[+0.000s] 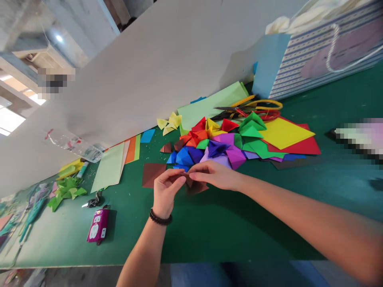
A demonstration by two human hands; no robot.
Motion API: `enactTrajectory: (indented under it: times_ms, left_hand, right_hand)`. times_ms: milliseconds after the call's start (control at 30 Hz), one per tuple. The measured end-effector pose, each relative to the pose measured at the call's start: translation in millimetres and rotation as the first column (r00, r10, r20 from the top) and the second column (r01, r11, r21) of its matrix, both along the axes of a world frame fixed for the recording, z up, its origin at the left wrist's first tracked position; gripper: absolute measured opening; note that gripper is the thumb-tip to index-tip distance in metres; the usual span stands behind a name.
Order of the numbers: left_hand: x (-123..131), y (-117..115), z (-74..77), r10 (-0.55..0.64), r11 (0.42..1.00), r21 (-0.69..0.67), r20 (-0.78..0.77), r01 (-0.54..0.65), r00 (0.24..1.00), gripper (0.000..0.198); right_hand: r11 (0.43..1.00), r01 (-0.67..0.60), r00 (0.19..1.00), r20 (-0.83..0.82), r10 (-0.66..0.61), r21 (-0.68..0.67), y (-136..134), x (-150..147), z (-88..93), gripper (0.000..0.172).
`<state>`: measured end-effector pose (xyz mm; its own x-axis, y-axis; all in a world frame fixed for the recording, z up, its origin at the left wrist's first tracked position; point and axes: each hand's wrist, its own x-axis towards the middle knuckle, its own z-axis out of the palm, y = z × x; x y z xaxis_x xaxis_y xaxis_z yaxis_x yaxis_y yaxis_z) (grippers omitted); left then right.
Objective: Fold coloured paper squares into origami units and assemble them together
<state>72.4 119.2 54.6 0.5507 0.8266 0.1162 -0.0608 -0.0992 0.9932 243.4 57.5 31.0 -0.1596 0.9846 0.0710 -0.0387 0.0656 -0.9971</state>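
A small piece of brown paper (196, 186), partly folded, is pinched between my two hands just above the green table. My left hand (168, 187), with a dark bead bracelet at the wrist, grips its left edge with thumb and fingertips. From the right, my right hand (217, 175) pinches the same paper near its top, covering part of it. Behind my left fingers lies a flat brown sheet (152, 175). Just beyond my hands is a pile of folded paper pieces (206, 145) in red, orange, blue, purple, green and yellow.
Scissors (263, 108) and yellow and red sheets (289, 133) lie behind the pile. A patterned paper bag (311, 52) stands back right. Leftwards are pale green paper (109, 167), a plastic bottle (79, 145), keys (95, 200) and a magenta pouch (98, 225). The green table's (224, 235) front edge is near me.
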Motion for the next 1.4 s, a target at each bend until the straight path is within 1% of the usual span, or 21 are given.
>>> enactTrajectory:
  times_ms: [67, 133, 200, 233, 300, 333, 400, 467, 567, 667, 733, 800, 900, 967, 1100, 1167, 1267, 1333, 1400]
  left_hand:
    - [-0.4, -0.1, 0.1, 0.003, 1.000, 0.010, -0.017, -0.003, 1.000, 0.017]
    - [0.2, -0.5, -0.2, 0.036, 0.999, 0.032, -0.043, -0.035, 0.998, 0.014]
    - [1.7, -1.2, -1.0, 0.078, 0.996, 0.044, -0.062, -0.075, 0.995, 0.010]
    - [2.7, -1.7, -1.6, 0.097, 0.994, 0.047, -0.070, -0.094, 0.993, 0.009]
    - [4.9, -2.9, -3.0, 0.132, 0.990, 0.057, -0.093, -0.127, 0.987, 0.009]
    - [6.0, -3.5, -3.8, 0.146, 0.988, 0.063, -0.105, -0.140, 0.984, 0.009]
    - [7.9, -4.7, -5.6, 0.166, 0.985, 0.074, -0.126, -0.158, 0.978, 0.010]
    - [9.5, -5.4, -7.5, 0.180, 0.982, 0.082, -0.138, -0.170, 0.974, 0.011]
    - [10.9, -5.6, -9.9, 0.196, 0.979, 0.089, -0.140, -0.185, 0.971, 0.013]
    - [11.6, -5.8, -11.2, 0.213, 0.975, 0.088, -0.131, -0.203, 0.968, 0.012]
    - [11.8, -6.4, -11.8, 0.232, 0.971, 0.086, -0.115, -0.223, 0.966, 0.009]
    - [12.0, -7.4, -12.4, 0.253, 0.966, 0.079, -0.090, -0.246, 0.963, 0.007]
    - [13.3, -9.3, -14.6, 0.281, 0.959, 0.059, -0.047, -0.278, 0.958, 0.006]
    - [15.0, -10.8, -16.8, 0.289, 0.957, 0.037, -0.023, -0.288, 0.957, 0.008]
    - [19.8, -15.5, -20.7, 0.290, 0.957, -0.017, 0.019, -0.290, 0.957, 0.012]
    - [21.4, -18.9, -21.1, 0.295, 0.955, -0.051, 0.061, -0.292, 0.954, 0.012]
    - [21.5, -24.2, -20.2, 0.280, 0.960, -0.058, 0.123, -0.275, 0.952, 0.012]
    - [20.3, -27.0, -19.5, 0.259, 0.966, -0.022, 0.142, -0.258, 0.955, 0.010]
    - [18.7, -29.0, -19.2, 0.242, 0.969, 0.020, 0.155, -0.248, 0.958, 0.007]
  right_hand:
    - [1.000, 0.012, 1.000, 0.005, -0.011, -0.023, 0.4, -0.2, -1.0, 0.034]
    - [1.000, 0.021, 0.999, 0.044, -0.020, -0.016, -0.8, -1.8, 0.4, 0.032]
    - [0.994, 0.090, 0.980, 0.170, -0.101, 0.068, -3.2, -4.3, 3.4, 0.027]
    - [0.980, 0.135, 0.951, 0.259, -0.168, 0.143, -4.6, -5.6, 5.1, 0.024]
    - [0.935, 0.187, 0.848, 0.432, -0.308, 0.300, -7.0, -8.0, 7.8, 0.019]
    - [0.918, 0.188, 0.790, 0.501, -0.353, 0.350, -7.9, -9.0, 8.7, 0.016]
    - [0.905, 0.183, 0.709, 0.586, -0.392, 0.384, -9.0, -10.8, 9.5, 0.013]
    - [0.906, 0.185, 0.670, 0.626, -0.400, 0.381, -9.4, -12.0, 9.3, 0.014]
    - [0.899, 0.184, 0.632, 0.653, -0.417, 0.396, -9.2, -12.9, 8.4, 0.013]
    - [0.884, 0.175, 0.580, 0.680, -0.449, 0.434, -9.1, -14.0, 7.1, 0.010]
    - [0.861, 0.171, 0.546, 0.681, -0.487, 0.479, -9.6, -15.3, 6.1, 0.008]
    - [0.824, 0.205, 0.543, 0.639, -0.545, 0.528, -10.4, -16.8, 4.8, 0.008]
    - [0.756, 0.289, 0.552, 0.542, -0.633, 0.588, -11.2, -18.0, 1.9, 0.008]
    - [0.698, 0.302, 0.525, 0.498, -0.690, 0.649, -10.5, -17.7, -0.6, 0.004]
    - [0.550, 0.253, 0.457, 0.403, -0.793, 0.796, -7.3, -15.9, -4.0, 0.013]
    - [0.492, 0.224, 0.426, 0.369, -0.826, 0.841, -6.5, -15.1, -3.2, 0.016]
    - [0.425, 0.178, 0.394, 0.332, -0.857, 0.887, -8.0, -14.1, 0.6, 0.017]
    - [0.387, 0.148, 0.389, 0.306, -0.869, 0.910, -10.3, -13.5, 3.3, 0.017]
    - [0.366, 0.131, 0.395, 0.290, -0.872, 0.921, -12.7, -13.1, 5.2, 0.017]
